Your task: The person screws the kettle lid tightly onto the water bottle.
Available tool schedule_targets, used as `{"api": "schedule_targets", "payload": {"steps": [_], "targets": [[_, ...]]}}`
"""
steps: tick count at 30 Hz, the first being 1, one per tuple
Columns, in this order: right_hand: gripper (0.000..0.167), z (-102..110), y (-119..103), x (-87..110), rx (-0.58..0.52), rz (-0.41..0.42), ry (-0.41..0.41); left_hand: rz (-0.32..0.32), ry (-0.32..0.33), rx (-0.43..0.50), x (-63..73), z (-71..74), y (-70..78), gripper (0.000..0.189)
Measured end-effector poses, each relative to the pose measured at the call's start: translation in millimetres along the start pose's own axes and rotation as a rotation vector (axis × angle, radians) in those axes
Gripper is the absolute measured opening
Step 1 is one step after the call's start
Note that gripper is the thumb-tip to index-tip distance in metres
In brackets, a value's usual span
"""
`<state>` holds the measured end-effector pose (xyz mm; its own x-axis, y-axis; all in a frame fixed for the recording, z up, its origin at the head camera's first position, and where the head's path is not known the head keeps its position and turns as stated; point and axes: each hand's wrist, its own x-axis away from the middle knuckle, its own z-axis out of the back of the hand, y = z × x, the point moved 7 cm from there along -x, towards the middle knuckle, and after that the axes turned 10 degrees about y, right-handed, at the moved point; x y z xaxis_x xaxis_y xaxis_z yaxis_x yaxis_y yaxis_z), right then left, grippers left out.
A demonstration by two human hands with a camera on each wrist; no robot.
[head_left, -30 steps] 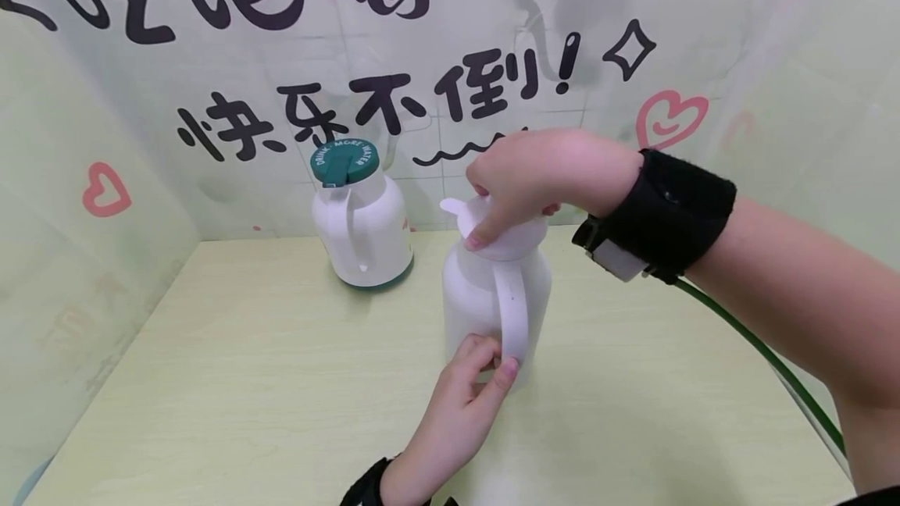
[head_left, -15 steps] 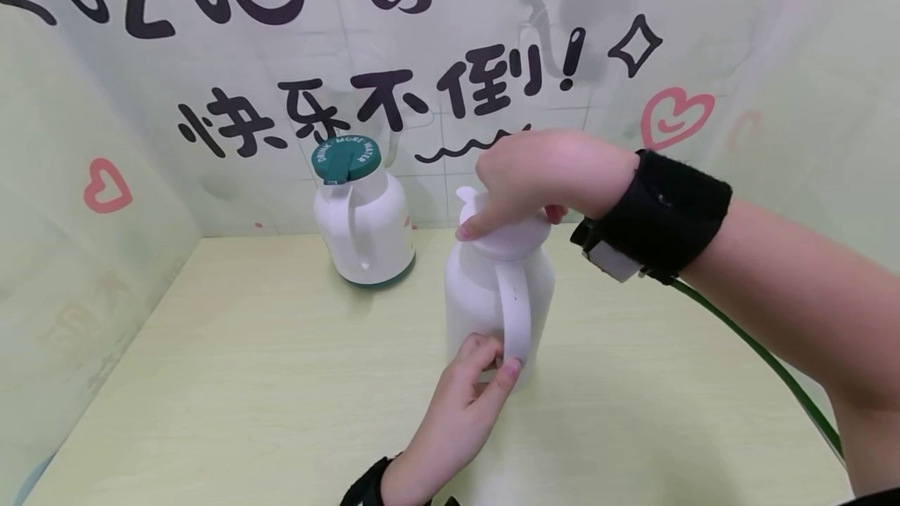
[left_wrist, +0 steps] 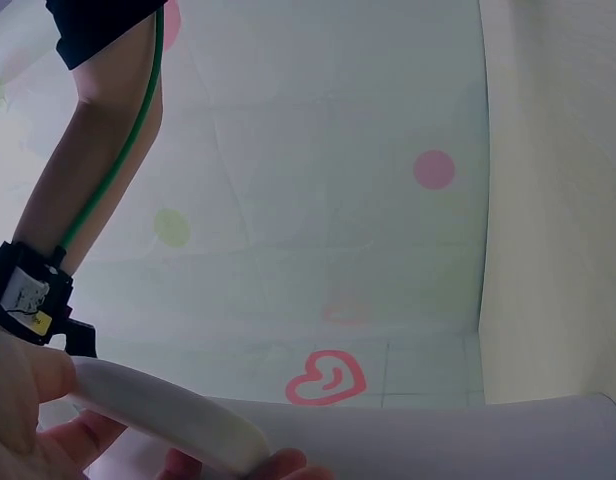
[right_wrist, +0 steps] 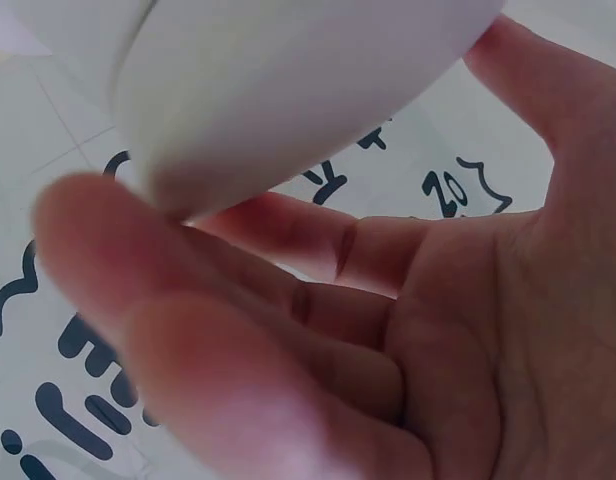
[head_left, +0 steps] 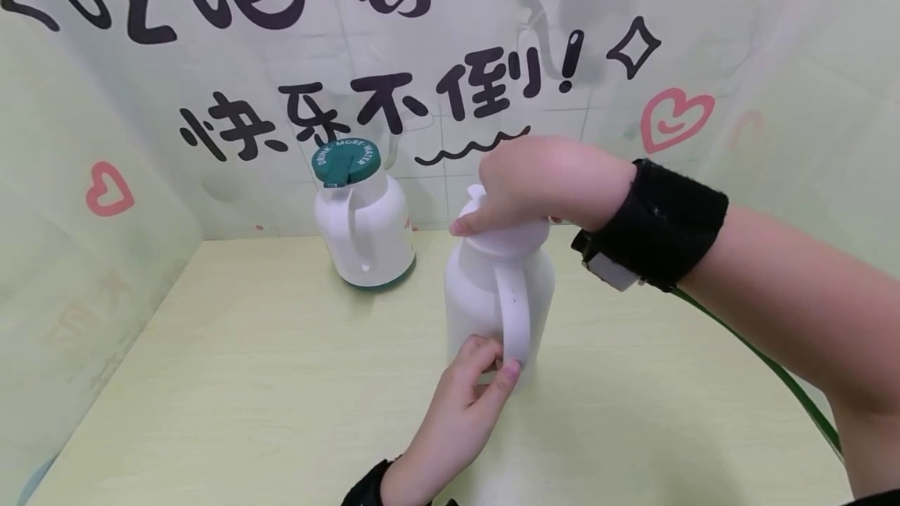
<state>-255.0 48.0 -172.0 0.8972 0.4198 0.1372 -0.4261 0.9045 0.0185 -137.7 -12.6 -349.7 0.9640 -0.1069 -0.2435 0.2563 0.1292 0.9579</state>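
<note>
A white jug stands upright on the pale wooden table. My left hand holds the lower end of its handle, thumb on the near side and fingers curled behind. From above, my right hand grips the rounded white lid, its thumb at the left side. A small spout-like tab pokes out at the lid's back left. In the right wrist view, curled fingers surround the lid. The left wrist view shows the handle close up.
A second white jug with a green lid stands at the back left, its handle facing me. Behind the table hangs a printed curtain with dark lettering and pink hearts. A green cable runs along the right forearm.
My right hand has turned on the lid, and the tab has swung from the left toward the back, clockwise from above. The left hand keeps its hold on the handle; the jug stays in place.
</note>
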Motion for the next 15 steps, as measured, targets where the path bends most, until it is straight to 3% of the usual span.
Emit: {"api": "schedule_targets", "payload": {"steps": [4, 10, 15], "targets": [[0.054, 2.0, -0.8, 1.2, 0.051, 0.026, 0.048, 0.007, -0.002, 0.006, 0.6, -0.6, -0.6, 0.016], [0.059, 8.1, 6.3, 3.3, 0.098, 0.068, 0.041, 0.007, -0.004, 0.010, 1.2, -1.0, 0.5, 0.014], [0.058, 17.7, 6.2, 9.2, 0.016, 0.214, 0.004, 0.003, -0.001, 0.005, 1.2, -0.6, 1.2, 0.014]]}}
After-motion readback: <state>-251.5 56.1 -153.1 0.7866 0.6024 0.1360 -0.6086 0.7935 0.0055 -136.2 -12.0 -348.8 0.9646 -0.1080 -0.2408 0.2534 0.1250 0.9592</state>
